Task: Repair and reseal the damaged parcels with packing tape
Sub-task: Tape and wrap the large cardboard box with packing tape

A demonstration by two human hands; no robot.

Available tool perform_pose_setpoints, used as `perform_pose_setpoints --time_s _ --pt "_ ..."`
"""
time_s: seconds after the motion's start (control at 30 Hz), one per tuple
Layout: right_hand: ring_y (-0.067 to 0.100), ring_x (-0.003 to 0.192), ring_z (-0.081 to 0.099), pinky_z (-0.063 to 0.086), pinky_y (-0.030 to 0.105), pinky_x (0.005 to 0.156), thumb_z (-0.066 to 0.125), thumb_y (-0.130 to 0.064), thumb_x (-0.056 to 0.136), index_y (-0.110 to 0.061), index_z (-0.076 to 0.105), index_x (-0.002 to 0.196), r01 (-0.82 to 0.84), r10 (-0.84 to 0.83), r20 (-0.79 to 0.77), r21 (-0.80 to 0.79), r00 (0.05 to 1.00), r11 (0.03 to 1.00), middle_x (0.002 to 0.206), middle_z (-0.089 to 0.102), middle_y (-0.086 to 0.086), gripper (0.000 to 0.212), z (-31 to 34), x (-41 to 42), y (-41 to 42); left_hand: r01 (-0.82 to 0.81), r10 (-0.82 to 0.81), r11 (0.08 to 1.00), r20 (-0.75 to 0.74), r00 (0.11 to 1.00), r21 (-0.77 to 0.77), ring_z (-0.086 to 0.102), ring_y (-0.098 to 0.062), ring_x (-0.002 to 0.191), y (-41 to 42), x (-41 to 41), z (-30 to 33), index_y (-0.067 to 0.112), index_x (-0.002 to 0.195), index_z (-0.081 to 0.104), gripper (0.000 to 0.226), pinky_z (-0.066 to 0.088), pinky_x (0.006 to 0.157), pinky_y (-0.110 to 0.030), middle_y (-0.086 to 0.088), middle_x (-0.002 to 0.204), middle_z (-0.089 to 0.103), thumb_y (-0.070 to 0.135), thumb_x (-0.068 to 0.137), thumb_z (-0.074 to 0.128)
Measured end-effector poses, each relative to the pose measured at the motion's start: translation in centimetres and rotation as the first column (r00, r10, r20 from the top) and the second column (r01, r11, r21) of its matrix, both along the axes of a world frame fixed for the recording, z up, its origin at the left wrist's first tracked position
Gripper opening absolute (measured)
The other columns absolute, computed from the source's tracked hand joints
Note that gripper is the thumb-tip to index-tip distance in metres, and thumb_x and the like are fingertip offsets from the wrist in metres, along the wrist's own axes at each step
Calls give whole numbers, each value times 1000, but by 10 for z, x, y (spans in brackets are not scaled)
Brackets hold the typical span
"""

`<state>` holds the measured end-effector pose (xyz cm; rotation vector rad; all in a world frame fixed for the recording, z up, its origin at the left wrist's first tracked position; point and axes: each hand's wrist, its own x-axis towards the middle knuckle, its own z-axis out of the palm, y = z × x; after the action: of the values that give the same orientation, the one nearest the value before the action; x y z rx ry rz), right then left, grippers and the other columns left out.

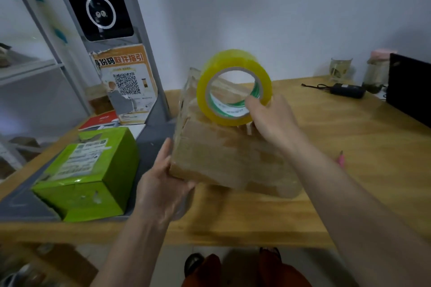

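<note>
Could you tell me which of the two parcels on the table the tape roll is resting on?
The brown cardboard parcel in the middle, held by both hands. The green parcel lies apart, untouched.

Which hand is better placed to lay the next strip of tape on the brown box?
The right hand, probably: it already holds the yellow tape roll on top of the brown cardboard box. The left hand is busy, gripping the box's near left corner.
</note>
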<state>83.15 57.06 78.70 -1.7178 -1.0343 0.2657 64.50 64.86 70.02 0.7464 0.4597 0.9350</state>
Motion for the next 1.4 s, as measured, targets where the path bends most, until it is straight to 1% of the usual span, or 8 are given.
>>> perform_pose_setpoints --time_s 0.13,0.23,0.37,0.67,0.83,1.17,1.3,1.4 --pt "33 74 55 39 34 64 47 -42 86 -16 45 61 57 -30 223 -119 974 991 70 54 9 37 -22 -16 15 -139 169 985 -378 910 104 67 -20 107 -2 -6 -21 25 127 63 34 54 77 -39 -6 126 66 34 100 45" --pt "37 96 56 39 37 75 47 -40 91 -17 54 95 25 39 323 -192 946 981 97 61 10 25 -34 -33 17 -70 340 855 -454 824 515 51 -12 130 -3 -10 -19 39 139 50 63 47 100 -40 10 141 54 66 82 59" --pt "35 95 55 37 37 72 49 -38 92 -15 51 99 52 5 361 -147 932 988 99 60 8 23 -39 -34 17 151 383 696 -540 750 702 58 -1 115 8 -3 -10 33 137 46 87 51 90 -22 13 128 60 62 62 81" --pt "31 106 54 38 32 77 55 -18 90 -20 57 107 102 -59 318 -120 946 988 110 61 10 17 -32 39 -5 395 420 648 -739 527 651 29 5 129 15 6 -1 38 154 16 115 29 100 -19 21 146 38 70 61 74" --pt "26 96 51 38 36 71 53 -11 89 -22 54 105 179 -159 212 -77 964 981 101 56 4 19 -38 73 -21 529 503 564 -772 389 634 15 -4 142 -22 31 -10 39 154 2 116 26 118 -40 20 154 11 56 70 79" --pt "25 91 64 50 51 87 59 -54 74 -25 65 97 193 -195 -8 -125 981 973 92 68 -2 37 -59 75 -23 700 512 482 -818 262 526 22 -20 145 -10 76 25 31 156 2 120 32 115 -45 2 159 22 70 67 72" --pt "20 93 63 52 40 80 59 -58 72 -25 64 103 158 -160 -8 -121 987 980 96 67 -5 46 -60 76 -24 688 548 452 -785 288 568 28 -21 142 -7 89 17 32 156 3 121 34 113 -43 2 155 30 72 65 72" --pt "10 86 47 36 6 58 64 -34 89 -21 58 115 165 -164 24 -112 986 980 99 56 -8 29 -63 78 -22 688 593 433 -759 269 582 33 -21 138 -6 94 13 34 155 7 119 38 110 -44 2 150 36 75 63 71"
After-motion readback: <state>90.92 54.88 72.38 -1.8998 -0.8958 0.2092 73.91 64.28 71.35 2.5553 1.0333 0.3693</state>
